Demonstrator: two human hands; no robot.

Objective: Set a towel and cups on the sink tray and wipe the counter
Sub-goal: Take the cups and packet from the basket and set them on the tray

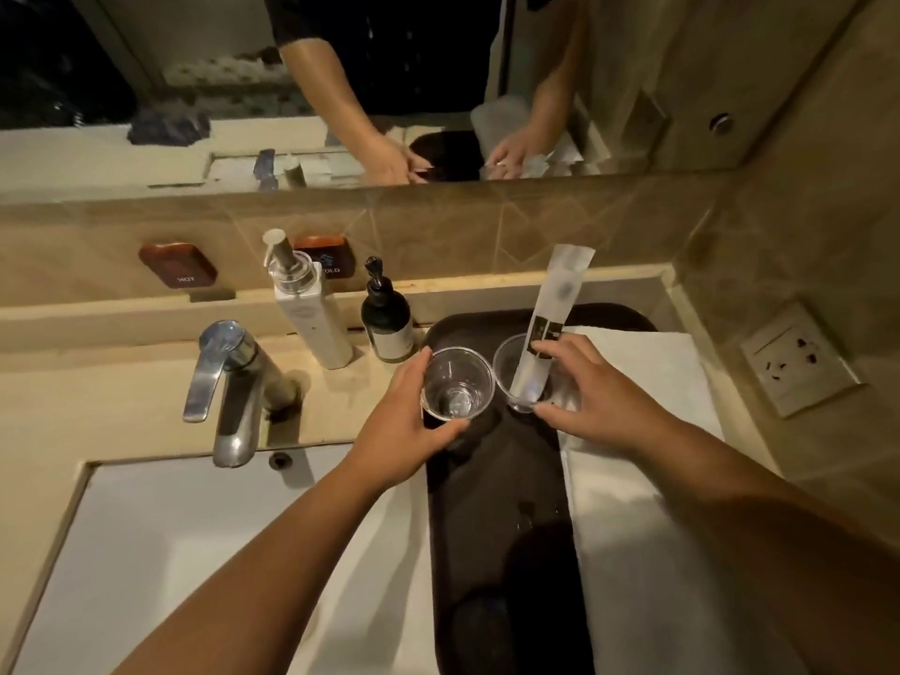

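A wide mirror (pixel 146 90) runs along the back wall above a band of beige tile (pixel 438 226) with a faint diamond pattern. Two small dark plaques sit on that tile, one reading HOT (pixel 178 265). A chrome tap (pixel 229 387) stands on the pale stone table (pixel 97 406), over a white basin (pixel 170 552). The right-hand wall, tiled the same beige, carries a white power socket (pixel 798 360). The light is warm, yellowish and dim.
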